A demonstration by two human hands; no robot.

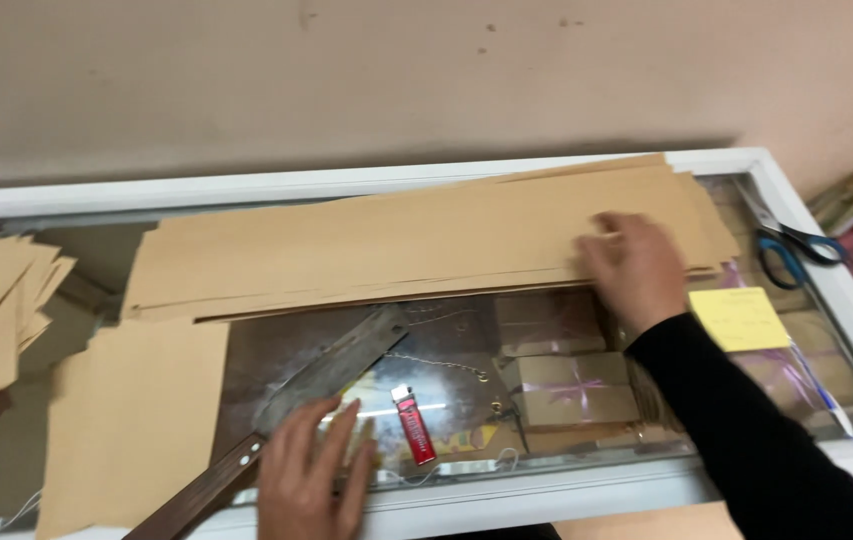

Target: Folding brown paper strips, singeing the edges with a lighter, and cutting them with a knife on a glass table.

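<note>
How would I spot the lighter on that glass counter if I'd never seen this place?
Start at the white-framed glass counter and go to its near edge. Just right of the left hand and the big knife lies the lighter. It is small, slim and red with a silvery top, the only red thing on the glass.

Small brown paper parcels (571, 385) tied with pale purple ribbon are lying under the glass, stacked together. A yellow square note (738, 318) is sitting just right of them, near the blue-handled scissors (789, 250).
</note>
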